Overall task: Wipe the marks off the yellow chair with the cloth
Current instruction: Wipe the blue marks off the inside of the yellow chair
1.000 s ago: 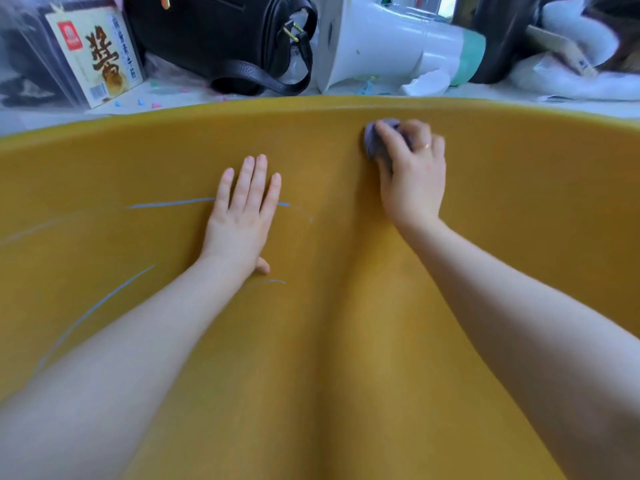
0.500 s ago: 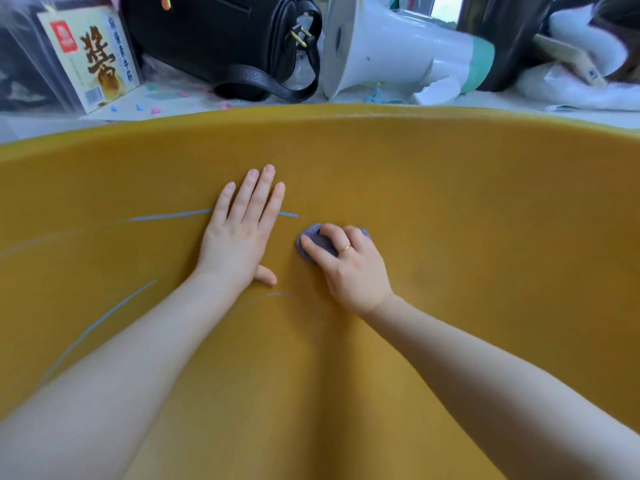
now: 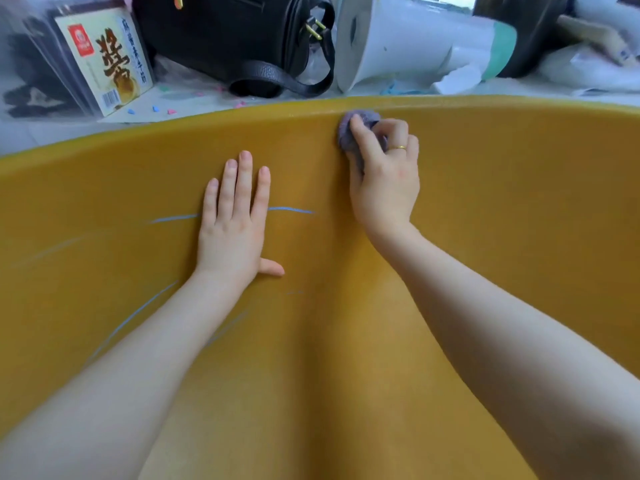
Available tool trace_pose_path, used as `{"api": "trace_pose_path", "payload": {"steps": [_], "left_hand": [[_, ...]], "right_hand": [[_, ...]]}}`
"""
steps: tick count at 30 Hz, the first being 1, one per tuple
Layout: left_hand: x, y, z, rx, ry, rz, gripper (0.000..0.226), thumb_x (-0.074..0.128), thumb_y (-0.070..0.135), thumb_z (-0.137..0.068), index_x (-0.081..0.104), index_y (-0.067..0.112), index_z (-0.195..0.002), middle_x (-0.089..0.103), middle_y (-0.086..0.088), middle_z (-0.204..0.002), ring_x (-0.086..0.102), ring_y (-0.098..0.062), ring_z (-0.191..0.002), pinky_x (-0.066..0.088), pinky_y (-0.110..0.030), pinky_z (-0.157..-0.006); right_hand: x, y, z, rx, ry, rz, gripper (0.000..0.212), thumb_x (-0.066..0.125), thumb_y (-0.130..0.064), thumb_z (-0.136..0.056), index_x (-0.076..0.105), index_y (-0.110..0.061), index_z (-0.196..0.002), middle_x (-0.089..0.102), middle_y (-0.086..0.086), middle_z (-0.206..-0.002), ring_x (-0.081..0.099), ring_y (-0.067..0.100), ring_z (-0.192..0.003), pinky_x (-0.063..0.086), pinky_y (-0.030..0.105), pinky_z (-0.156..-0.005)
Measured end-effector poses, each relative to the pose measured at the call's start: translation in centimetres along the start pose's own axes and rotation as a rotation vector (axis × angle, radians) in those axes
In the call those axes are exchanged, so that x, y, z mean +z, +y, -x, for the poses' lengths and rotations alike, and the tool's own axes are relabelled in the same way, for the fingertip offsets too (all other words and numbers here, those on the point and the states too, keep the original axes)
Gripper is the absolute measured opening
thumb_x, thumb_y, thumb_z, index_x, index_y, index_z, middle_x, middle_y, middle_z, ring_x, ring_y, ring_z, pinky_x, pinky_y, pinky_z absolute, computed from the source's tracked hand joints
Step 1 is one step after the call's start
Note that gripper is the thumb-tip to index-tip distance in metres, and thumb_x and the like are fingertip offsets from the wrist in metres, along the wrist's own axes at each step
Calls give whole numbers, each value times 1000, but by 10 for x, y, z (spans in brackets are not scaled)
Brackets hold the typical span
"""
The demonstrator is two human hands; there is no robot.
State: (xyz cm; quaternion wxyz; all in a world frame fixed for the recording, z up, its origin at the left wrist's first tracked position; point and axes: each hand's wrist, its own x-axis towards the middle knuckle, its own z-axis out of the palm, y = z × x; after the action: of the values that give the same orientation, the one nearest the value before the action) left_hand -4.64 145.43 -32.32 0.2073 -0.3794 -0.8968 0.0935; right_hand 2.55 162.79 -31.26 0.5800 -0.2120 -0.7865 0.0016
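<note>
While the right hand gripped the purple cloth against the yellow chair just under its top edge, the left hand lay flat, fingers straight, across a blue mark, apart from it.

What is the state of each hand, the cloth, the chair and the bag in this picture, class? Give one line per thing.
left hand: flat on the chair, fingers straight.
right hand: grips the cloth near the rim.
cloth: bunched, pressed on the chair.
yellow chair: blue marks remain.
black bag: lying behind the chair, strap loose.
</note>
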Motion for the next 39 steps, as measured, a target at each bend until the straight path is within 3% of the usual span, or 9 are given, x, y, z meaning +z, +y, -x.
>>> {"api": "trace_pose_path", "payload": {"steps": [3,6,11,17,20,26,29,33,39], "left_hand": [[6,-5,-2,19,50,9,151,78,67,-35,-13,10,-141,-2,-20,-155,3,-33,-144,-4,-40,-112],[7,-6,-1,15,55,9,151,77,68,-34,-11,10,-142,1,-19,-155,6,-32,-144,-1,-39,-112],[3,-6,2,12,38,-10,149,74,70,-40,-17,10,-141,-5,-18,-155,0,-31,-144,-8,-37,-110],[0,-4,2,-1,32,-21,148,73,72,-39,-17,10,-140,-5,-19,-155,0,-32,-144,-8,-38,-110],[6,-5,1,-17,79,-77,152,71,78,-27,3,7,-143,16,-21,-153,18,-33,-142,6,-39,-112],[14,-9,-1,7,129,-75,153,73,75,-19,15,4,-142,26,-23,-149,29,-35,-138,11,-41,-112],[3,-2,3,-26,61,-84,150,73,75,-28,6,5,-143,18,-21,-153,22,-33,-141,17,-41,-114],[-7,-9,11,50,-13,-113,134,74,58,-62,-22,9,-142,-21,-17,-153,-10,-30,-143,-3,-41,-115],[-17,-27,11,-28,-55,-149,138,70,60,-64,-32,2,-136,-29,-21,-149,-18,-34,-141,-10,-43,-112]], "right_hand": [[10,-7,61,-261,-104,-32,34,57,-1,-80,68,-17,-107,51,10,-104,46,28,-78,44,38,-68],[6,-8,111,-345,-252,-81,36,50,-3,-82,67,-17,-110,43,7,-107,44,27,-82,43,37,-76],[-13,-6,112,-479,-419,-68,32,50,-11,-80,68,-20,-105,65,10,-94,41,24,-75,49,33,-58],[-5,-3,-8,-171,-78,-16,24,67,-5,-77,71,-18,-97,66,14,-91,54,31,-68,47,33,-55],[8,-7,-17,-116,48,-49,22,64,-7,-82,71,-20,-98,66,13,-94,50,29,-76,47,35,-59],[16,-6,82,-337,-159,-175,31,57,-2,-81,68,-17,-106,51,8,-109,46,28,-83,44,38,-74],[2,-9,134,-341,-305,-183,33,57,-4,-81,67,-20,-108,49,6,-108,50,28,-80,47,37,-69],[-12,-16,149,-284,-388,-145,37,47,-3,-78,70,-22,-100,65,9,-97,54,29,-72,50,34,-59],[1,-34,47,-138,-213,-128,24,70,-6,-74,70,-19,-94,66,12,-91,53,30,-66,47,33,-54]]}}
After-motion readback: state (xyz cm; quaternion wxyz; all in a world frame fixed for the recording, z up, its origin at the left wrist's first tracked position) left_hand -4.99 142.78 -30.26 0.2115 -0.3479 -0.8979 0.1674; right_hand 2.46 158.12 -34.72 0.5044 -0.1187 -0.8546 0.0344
